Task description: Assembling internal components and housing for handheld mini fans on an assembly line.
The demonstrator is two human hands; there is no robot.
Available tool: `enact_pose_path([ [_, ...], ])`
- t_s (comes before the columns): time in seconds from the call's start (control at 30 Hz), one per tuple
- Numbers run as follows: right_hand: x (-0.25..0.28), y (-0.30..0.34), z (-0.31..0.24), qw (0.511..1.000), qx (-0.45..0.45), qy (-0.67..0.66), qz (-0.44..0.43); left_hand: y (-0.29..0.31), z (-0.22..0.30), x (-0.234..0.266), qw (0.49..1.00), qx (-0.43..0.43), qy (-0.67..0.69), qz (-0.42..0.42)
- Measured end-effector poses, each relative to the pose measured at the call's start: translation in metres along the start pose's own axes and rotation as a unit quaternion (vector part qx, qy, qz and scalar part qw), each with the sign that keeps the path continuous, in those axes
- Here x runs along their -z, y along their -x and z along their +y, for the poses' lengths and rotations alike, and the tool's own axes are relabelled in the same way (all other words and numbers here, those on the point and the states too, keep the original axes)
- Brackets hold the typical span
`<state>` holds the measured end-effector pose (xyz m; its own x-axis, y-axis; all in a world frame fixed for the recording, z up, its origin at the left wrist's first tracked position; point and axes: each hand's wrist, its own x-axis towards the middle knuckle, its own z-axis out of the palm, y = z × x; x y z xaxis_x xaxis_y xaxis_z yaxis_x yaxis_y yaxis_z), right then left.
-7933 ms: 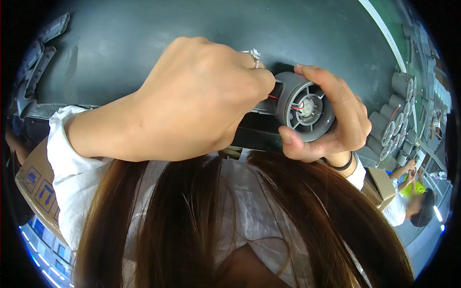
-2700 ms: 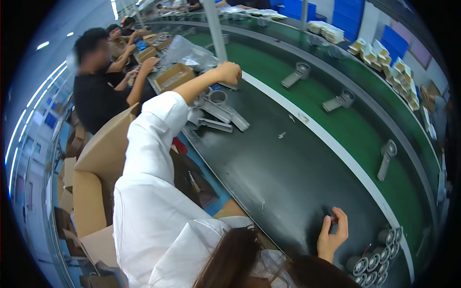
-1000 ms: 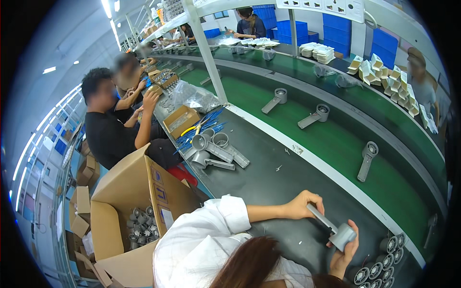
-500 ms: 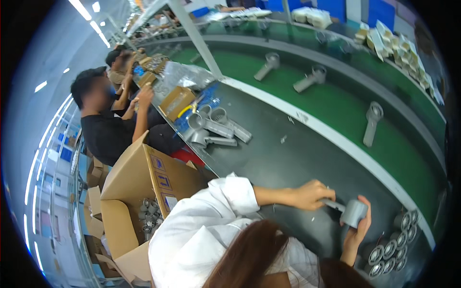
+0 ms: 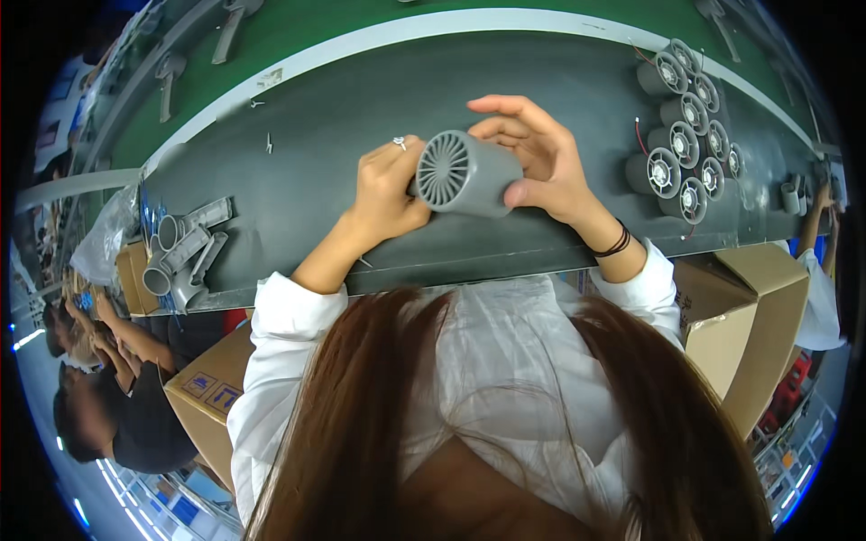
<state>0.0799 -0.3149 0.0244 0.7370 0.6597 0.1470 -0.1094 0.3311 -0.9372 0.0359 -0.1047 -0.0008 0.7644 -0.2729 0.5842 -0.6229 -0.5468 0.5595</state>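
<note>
A grey hair dryer housing (image 5: 485, 178) is held above the dark worktop, its round slotted grille facing me and to the left. My left hand (image 5: 386, 187), with a ring on one finger, is closed at the grille end. It seems to wrap the handle, which is hidden behind the fist. My right hand (image 5: 552, 160) loosely grasps the other end of the barrel. Its thumb presses the lower edge, the index finger reaches out above, and the other fingers curl behind. Whatever is inside the barrel cannot be seen.
Several grey cylindrical fan units (image 5: 683, 144), some with red wires, stand at right on the worktop (image 5: 316, 135). More dryer housings (image 5: 185, 248) lie at left. Beyond a white rail runs a green conveyor (image 5: 316, 27). Cardboard boxes (image 5: 735, 316) flank me; co-workers sit at left.
My view has swung round to the right, so the worktop now lies straight ahead. The housing has turned, and its slotted grille now shows. Both hands stay at it.
</note>
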Motion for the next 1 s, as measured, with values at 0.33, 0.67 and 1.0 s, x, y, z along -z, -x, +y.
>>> enact_pose_path([
  [0.33, -0.005, -0.001, 0.001, 0.999, 0.010, -0.035, -0.027, 0.002, -0.005, 0.002, 1.000, -0.007, 0.012, 0.008],
  [0.67, -0.003, 0.002, -0.009, 0.999, 0.012, -0.030, -0.041, 0.009, -0.005, -0.004, 0.992, 0.055, 0.113, -0.010],
  [1.0, 0.030, 0.000, -0.038, 0.803, 0.251, 0.502, 0.201, 0.004, -0.010, 0.015, 0.460, 0.356, 0.813, 0.026],
])
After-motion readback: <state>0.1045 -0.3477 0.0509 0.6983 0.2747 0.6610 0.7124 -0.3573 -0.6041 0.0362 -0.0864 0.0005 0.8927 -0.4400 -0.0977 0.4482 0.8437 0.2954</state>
